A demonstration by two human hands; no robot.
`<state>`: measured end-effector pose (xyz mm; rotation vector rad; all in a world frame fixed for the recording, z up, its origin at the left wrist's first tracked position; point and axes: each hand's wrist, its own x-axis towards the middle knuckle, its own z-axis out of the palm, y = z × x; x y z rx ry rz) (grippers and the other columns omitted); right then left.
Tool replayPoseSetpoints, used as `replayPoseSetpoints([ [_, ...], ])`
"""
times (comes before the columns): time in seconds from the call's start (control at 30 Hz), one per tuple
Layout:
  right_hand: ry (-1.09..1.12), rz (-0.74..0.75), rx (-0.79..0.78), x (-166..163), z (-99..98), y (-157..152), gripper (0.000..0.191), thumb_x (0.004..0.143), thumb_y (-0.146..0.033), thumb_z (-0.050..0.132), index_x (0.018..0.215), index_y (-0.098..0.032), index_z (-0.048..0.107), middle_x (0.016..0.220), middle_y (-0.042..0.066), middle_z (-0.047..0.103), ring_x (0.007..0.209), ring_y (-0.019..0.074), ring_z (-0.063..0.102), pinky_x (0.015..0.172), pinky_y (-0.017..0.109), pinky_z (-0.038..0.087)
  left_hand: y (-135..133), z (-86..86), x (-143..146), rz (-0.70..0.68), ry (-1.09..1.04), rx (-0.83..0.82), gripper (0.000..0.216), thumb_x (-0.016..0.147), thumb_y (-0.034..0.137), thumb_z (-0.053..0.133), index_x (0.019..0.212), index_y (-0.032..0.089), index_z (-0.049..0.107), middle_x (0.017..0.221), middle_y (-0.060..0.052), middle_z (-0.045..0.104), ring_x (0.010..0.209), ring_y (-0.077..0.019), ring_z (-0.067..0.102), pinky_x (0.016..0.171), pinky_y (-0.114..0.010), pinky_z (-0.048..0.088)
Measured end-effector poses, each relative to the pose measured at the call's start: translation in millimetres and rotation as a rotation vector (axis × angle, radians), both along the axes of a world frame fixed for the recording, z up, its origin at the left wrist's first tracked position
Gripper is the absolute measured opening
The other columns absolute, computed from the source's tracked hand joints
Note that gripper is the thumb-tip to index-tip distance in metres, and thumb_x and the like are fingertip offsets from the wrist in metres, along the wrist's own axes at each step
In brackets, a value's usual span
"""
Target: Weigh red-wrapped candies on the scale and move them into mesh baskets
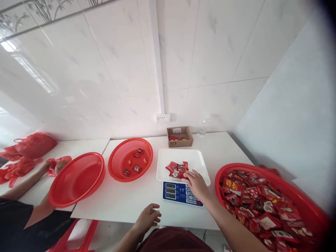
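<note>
My right hand (196, 182) reaches over the keypad of a blue-faced weighing scale (181, 193). Its fingers touch a small pile of red candy packets (177, 168) on the scale's white tray (196, 157), and they look closed on the nearest packets. My left hand (148, 217) hovers at the table's front edge, fingers loosely curled and apart, holding nothing. A big red basket (312, 206) at my right is heaped with several red packets. A round red mesh basket (118, 154) left of the scale holds several packets.
Another person at the left handles red bags (56, 164) beside a red pile (31, 145). An empty red basin (78, 178) overhangs the table gap. A cardboard box (180, 137) and a clear bottle (202, 128) stand at the wall, under a socket (162, 117).
</note>
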<state>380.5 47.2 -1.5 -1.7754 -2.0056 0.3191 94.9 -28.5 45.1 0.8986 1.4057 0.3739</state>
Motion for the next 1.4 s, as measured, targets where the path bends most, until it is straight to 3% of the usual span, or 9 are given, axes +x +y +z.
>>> replayPoseSetpoints([
  [0.17, 0.082, -0.065, 0.169, 10, -5.6, 19, 0.032, 0.089, -0.036, 0.039, 0.103, -0.017, 0.061, 0.104, 0.013, 0.061, 0.104, 0.0258, 0.054, 0.092, 0.043, 0.045, -15, -6.0, -4, 0.107, -0.009, -0.019, 0.046, 0.066, 0.043, 0.066, 0.103, 0.017, 0.057, 0.086, -0.003, 0.062, 0.073, -0.0132, 0.059, 0.068, -0.027, 0.044],
  [0.33, 0.071, -0.197, 0.113, -13, -11.1, 41, 0.058, 0.086, -0.056, 0.038, 0.128, -0.017, 0.049, 0.137, 0.019, 0.041, 0.131, 0.0353, 0.032, 0.098, 0.054, 0.037, -27, -12.2, 1, 0.184, 0.002, -0.062, 0.042, 0.065, 0.039, 0.068, 0.100, 0.018, 0.057, 0.082, -0.001, 0.062, 0.068, -0.0108, 0.057, 0.063, -0.024, 0.042],
  [0.5, -0.117, -0.028, 0.033, -47, -4.2, 55, 0.058, 0.085, -0.059, 0.039, 0.134, -0.030, 0.046, 0.149, 0.012, 0.031, 0.138, 0.0375, 0.020, 0.102, 0.063, 0.022, -35, -9.7, 10, 0.249, 0.039, -0.068, 0.037, 0.065, 0.032, 0.068, 0.097, 0.018, 0.056, 0.077, 0.001, 0.061, 0.063, -0.0099, 0.055, 0.058, -0.022, 0.039],
  [0.7, -0.127, 0.136, 0.133, -51, -3.4, 69, 0.043, 0.085, -0.051, 0.045, 0.121, -0.032, 0.059, 0.133, 0.008, 0.054, 0.131, 0.0348, 0.034, 0.103, 0.060, 0.020, -43, 3.3, 9, 0.261, 0.063, -0.049, 0.028, 0.069, 0.023, 0.062, 0.096, 0.018, 0.056, 0.074, 0.002, 0.059, 0.064, -0.0093, 0.056, 0.057, -0.021, 0.039],
  [0.9, -0.119, 0.160, 0.109, -49, -6.8, 76, 0.043, 0.088, -0.049, 0.040, 0.120, -0.029, 0.060, 0.125, 0.008, 0.060, 0.125, 0.0315, 0.041, 0.102, 0.058, 0.024, -40, -15.1, -12, 0.274, 0.126, 0.002, 0.030, 0.072, 0.030, 0.060, 0.100, 0.019, 0.056, 0.078, 0.000, 0.059, 0.067, -0.0121, 0.059, 0.058, -0.022, 0.043],
  [1.07, -0.139, 0.018, 0.060, -45, -1.4, 73, 0.054, 0.088, -0.055, 0.030, 0.129, -0.027, 0.052, 0.138, 0.009, 0.050, 0.133, 0.0331, 0.032, 0.098, 0.066, 0.025, -7, -31.8, -56, 0.207, 0.453, 0.369, 0.041, 0.077, 0.033, 0.056, 0.115, 0.019, 0.054, 0.111, -0.010, 0.062, 0.101, -0.0208, 0.060, 0.090, -0.034, 0.046],
  [1.23, -0.035, -0.202, 0.225, -22, -0.8, 49, 0.064, 0.085, -0.061, 0.024, 0.120, -0.020, 0.057, 0.128, 0.014, 0.056, 0.126, 0.0349, 0.041, 0.093, 0.060, 0.038, 66, -34.2, -119, 0.250, 0.847, 0.762, 0.058, 0.079, 0.035, 0.052, 0.132, 0.015, 0.041, 0.139, -0.016, 0.045, 0.132, -0.0301, 0.038, 0.107, -0.048, 0.032],
  [1.3, 0.032, -0.263, 0.306, -9, -9.6, 30, 0.068, 0.082, -0.065, 0.028, 0.117, -0.015, 0.059, 0.120, 0.018, 0.060, 0.119, 0.0352, 0.048, 0.091, 0.054, 0.043, 99, -27.7, -144, 0.236, 1.007, 0.753, 0.065, 0.081, 0.039, 0.053, 0.137, 0.013, 0.035, 0.145, -0.019, 0.036, 0.137, -0.0329, 0.028, 0.108, -0.051, 0.027],
  [1.4, 0.099, -0.328, 0.305, 10, -30.5, -3, 0.069, 0.076, -0.068, 0.038, 0.114, -0.014, 0.060, 0.109, 0.018, 0.064, 0.103, 0.0341, 0.059, 0.086, 0.049, 0.048, 140, -15.9, -182, 0.196, 1.187, 0.535, 0.082, 0.078, 0.045, 0.059, 0.144, 0.012, 0.023, 0.150, -0.022, 0.026, 0.141, -0.0353, 0.014, 0.111, -0.052, 0.019],
])
